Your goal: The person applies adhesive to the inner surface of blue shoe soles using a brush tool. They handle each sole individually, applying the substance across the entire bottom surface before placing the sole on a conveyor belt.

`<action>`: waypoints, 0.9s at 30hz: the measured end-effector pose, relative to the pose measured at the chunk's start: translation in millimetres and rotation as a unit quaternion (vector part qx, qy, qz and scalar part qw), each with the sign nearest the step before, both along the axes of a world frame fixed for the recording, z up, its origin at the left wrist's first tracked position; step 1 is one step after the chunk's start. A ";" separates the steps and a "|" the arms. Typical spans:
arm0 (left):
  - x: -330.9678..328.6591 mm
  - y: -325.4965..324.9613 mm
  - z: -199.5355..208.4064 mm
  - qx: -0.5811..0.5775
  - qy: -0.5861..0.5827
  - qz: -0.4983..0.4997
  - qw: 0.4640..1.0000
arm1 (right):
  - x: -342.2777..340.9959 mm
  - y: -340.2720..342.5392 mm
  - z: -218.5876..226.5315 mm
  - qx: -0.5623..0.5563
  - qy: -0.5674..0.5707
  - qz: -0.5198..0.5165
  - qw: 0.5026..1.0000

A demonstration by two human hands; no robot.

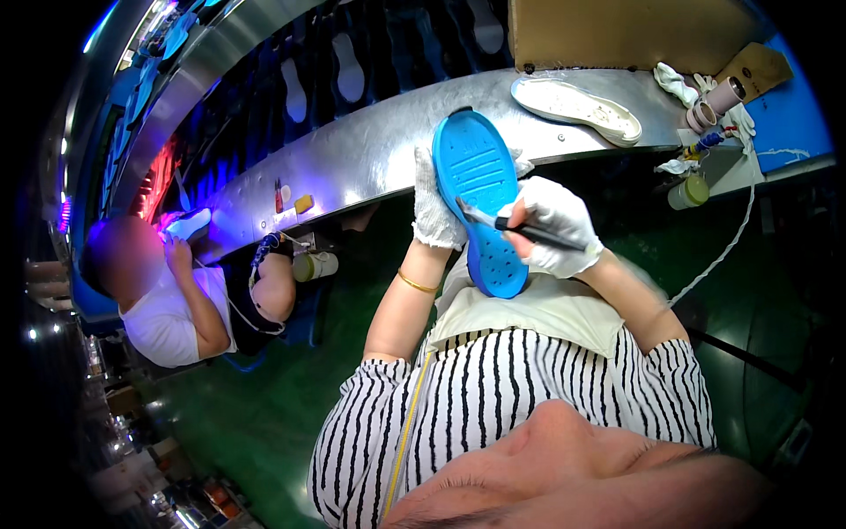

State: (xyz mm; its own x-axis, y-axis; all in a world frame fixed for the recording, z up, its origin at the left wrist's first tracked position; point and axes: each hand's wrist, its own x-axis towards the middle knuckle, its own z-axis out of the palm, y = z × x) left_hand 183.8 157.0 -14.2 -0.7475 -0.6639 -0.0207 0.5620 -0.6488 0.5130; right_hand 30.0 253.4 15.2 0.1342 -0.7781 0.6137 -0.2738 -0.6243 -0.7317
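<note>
Head view: the gloved left hand clasps a blue shoe sole from behind, over the pale apron; the gloved right hand pinches a black-handled brush, bristles at the sole's left rim, while a white sole lies on the metal bench beyond.

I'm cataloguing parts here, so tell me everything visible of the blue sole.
The sole is blue, long and rounded, seemingly rubber or foam. Raised bars cross its upper part; small holes dot the lower. Its wide end points away from the wearer. The gloved left hand grips it from behind; the brush in the right hand appears to touch its left edge.
</note>
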 end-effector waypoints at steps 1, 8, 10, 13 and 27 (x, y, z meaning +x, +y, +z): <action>0.7 9.0 7.3 -0.034 -0.001 -0.020 0.999 | -7.1 6.9 -3.1 0.086 -0.066 0.017 0.994; 3.8 35.6 -21.3 -0.073 -0.200 -0.004 0.977 | -16.4 17.2 -21.5 0.047 0.003 -0.047 0.998; -2.7 26.6 -13.2 -0.040 -0.164 0.004 0.986 | -14.3 16.7 -20.6 0.105 -0.088 0.001 0.991; -14.3 18.4 -2.6 -0.043 -0.025 -0.023 0.999 | -17.0 12.6 -16.0 0.184 -0.229 0.023 0.955; -14.8 -39.0 -5.8 -0.124 0.110 0.119 0.979 | -9.7 1.1 -0.1 0.107 -0.132 0.048 0.984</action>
State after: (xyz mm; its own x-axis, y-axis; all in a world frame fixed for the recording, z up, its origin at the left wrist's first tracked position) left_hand 169.0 118.0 -20.0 -0.5399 -0.7840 0.3064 0.7963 -0.3577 0.4879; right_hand 20.2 254.5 15.1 0.0716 -0.8845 0.4611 -0.0046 -0.4625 -0.8866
